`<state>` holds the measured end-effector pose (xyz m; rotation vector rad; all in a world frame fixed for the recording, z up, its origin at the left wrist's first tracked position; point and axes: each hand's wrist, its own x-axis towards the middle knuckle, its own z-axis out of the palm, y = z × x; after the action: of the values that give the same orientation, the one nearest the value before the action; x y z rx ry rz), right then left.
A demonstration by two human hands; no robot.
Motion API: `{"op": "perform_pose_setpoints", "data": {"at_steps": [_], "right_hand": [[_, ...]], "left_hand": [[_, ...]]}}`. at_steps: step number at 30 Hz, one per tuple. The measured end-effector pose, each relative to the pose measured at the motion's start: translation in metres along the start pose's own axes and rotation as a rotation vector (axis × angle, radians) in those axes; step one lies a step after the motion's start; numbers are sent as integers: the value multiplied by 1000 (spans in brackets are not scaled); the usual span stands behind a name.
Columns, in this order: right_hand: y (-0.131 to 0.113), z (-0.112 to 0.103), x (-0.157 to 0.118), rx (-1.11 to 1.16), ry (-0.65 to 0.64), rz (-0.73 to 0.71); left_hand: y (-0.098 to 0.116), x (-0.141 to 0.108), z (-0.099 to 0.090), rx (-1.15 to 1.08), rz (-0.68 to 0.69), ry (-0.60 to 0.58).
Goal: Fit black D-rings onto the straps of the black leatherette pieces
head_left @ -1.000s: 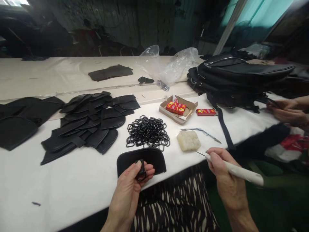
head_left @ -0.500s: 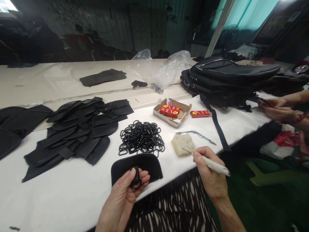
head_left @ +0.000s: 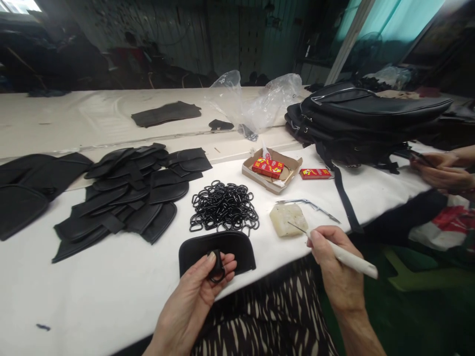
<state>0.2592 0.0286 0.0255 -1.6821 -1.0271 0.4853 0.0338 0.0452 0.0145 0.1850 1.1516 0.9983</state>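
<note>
My left hand (head_left: 198, 284) pinches a short black strap tab with a black D-ring (head_left: 216, 273) between thumb and fingers. Under the fingers lies a black leather flap (head_left: 237, 249) at the table's front edge; whether the tab is joined to it I cannot tell. In my right hand (head_left: 336, 264) is an awl (head_left: 354, 261) with a white handle, its thin needle pointing left. The needle's tip is over a pale yellowish block of wax (head_left: 287, 221); contact is unclear. A heap of black D-rings (head_left: 224, 205) sits just beyond the flap.
Stacked black leather pieces (head_left: 126, 193) spread over the left. Behind the block are metal snips (head_left: 311, 205), a cardboard tray (head_left: 272, 185) with red boxes, and another red box (head_left: 315, 173). Black bags (head_left: 356, 118) pile at the right, near another person's hands (head_left: 443, 170). A plastic bag (head_left: 260, 106) lies farther back.
The whole scene has shifted slightly right and up as my head turned. Both hands keep their hold, and the awl's tip stays over the wax, its handle swung slightly.
</note>
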Motion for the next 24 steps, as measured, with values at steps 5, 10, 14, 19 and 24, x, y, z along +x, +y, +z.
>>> {"op": "perform_pose_setpoints", "data": {"at_steps": [5,10,14,19,24], "right_hand": [[-8,4,-20,473,-213,187],[-20,26,-44,579,-453,337],[-19,40,-55,472,-504,305],[-17,49,-56,365,-536,229],[-19,54,-56,341,-561,205]], "left_hand": [[-3,-3,-6,-56,3,-90],[-5,-5,-11,-70,-5,-191],[-5,-5,-14,-66,-6,-262],[-6,-4,-15,-50,24,-309],[-8,-4,-15,-53,49,-317]]}}
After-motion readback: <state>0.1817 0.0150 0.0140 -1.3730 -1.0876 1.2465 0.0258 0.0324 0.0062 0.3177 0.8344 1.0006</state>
